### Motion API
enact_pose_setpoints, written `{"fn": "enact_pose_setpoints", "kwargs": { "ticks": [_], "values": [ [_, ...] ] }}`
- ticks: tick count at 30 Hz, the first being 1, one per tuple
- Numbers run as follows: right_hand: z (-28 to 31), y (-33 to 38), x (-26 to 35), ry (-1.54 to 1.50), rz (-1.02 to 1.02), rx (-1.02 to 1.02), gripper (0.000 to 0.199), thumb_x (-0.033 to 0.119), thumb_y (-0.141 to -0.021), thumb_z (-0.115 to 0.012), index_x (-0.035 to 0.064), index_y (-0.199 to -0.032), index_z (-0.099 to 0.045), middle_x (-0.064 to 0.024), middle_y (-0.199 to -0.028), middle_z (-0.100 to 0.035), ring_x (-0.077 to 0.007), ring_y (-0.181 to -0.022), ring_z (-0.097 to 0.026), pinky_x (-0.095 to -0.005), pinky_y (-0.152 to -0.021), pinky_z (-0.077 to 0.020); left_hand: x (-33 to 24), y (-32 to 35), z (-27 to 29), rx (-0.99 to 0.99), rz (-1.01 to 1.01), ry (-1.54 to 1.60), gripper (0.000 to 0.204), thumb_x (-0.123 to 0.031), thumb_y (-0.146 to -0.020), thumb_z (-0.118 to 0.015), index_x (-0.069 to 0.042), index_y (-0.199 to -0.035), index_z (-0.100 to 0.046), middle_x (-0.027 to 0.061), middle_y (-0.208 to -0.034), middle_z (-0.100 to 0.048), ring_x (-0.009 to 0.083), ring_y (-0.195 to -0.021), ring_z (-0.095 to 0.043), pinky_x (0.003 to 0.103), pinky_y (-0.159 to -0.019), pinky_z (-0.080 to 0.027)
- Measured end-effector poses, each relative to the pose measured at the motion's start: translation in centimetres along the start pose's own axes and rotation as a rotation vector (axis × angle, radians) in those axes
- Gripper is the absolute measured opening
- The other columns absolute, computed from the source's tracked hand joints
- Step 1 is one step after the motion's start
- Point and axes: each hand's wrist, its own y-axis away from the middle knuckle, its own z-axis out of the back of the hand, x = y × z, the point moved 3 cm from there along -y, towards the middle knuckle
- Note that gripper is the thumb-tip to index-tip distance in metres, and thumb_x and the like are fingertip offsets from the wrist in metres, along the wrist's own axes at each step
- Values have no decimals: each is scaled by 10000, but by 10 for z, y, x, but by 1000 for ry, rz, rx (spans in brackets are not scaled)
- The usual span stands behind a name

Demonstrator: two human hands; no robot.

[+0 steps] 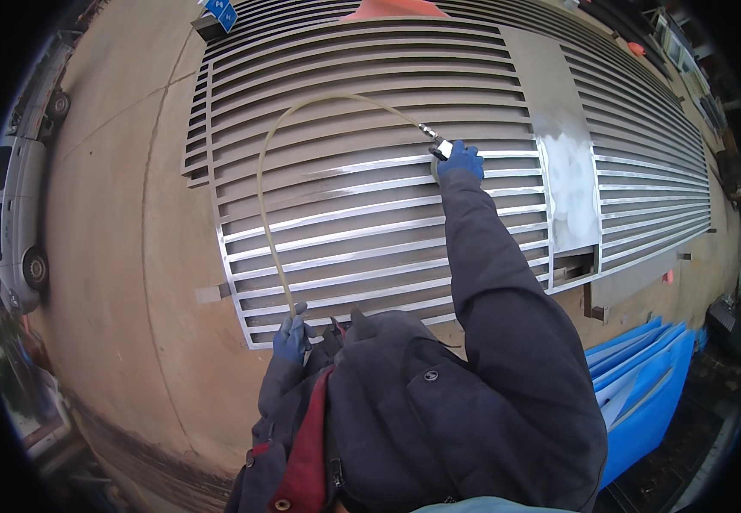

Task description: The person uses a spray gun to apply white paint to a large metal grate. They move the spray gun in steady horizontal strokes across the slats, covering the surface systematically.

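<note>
In my gloved right hand [463, 162] is a small spray gun [445, 150], black and white, its lower part mostly hidden. My right arm reaches out over a large slatted metal panel [349, 209] lying flat. A pale yellowish hose [261, 184] runs from the metal fitting on the gun, loops left across the slats and comes back towards me. Close to my body, my gloved left hand [290, 340] is closed around this hose. The nearer slats are bright silver, fading to dull grey-brown beyond the gun.
A plain sheet [569, 188], patched whitish-silver, lies right of the slats, with a second slatted panel [644, 162] beyond it. Blue-and-white sheets [644, 389] stand at the lower right. A silver vehicle [18, 214] is on the concrete [114, 188] at left. Orange material [396, 8] lies at the far edge.
</note>
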Motion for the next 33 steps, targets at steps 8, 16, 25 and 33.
{"fn": "enact_pose_setpoints", "kwargs": {
  "ticks": [8,16,25,33],
  "values": [
    [-32,23,49,24,170,138,511,332,-863,-771,192,-1327,-608,-153,-1300,-558,-351,-1212,-596,-483,-956,-557,24,-35,9,85,47,-15,447,-365,-1125,-424,-56,-1436,-511,49,-680,-640,106,-470,-556,257,-429,-494],
    [-8,14,20,-41,42,110,485,361,-893,-754,196,-1323,-603,-130,-1305,-572,-345,-1191,-619,-522,-915,-563,26,-96,-12,75,37,60,459,-390,-1119,-407,-58,-1407,-541,55,-620,-608,123,-404,-506,274,-398,-481],
    [2,-1,6,-42,12,51,477,406,-932,-708,163,-1324,-587,-150,-1303,-576,-360,-1227,-608,-525,-943,-561,15,-99,-9,39,51,156,472,-404,-1115,-401,-55,-1393,-554,58,-602,-597,125,-381,-481,276,-380,-462],
    [-55,55,83,-1,417,58,568,386,-851,-783,160,-1328,-574,-136,-1297,-556,-340,-1163,-607,-465,-904,-579,9,-36,8,-8,-138,178,508,-475,-1115,-384,-72,-1334,-601,22,-781,-622,69,-529,-487,244,-473,-428]
  ]
}}
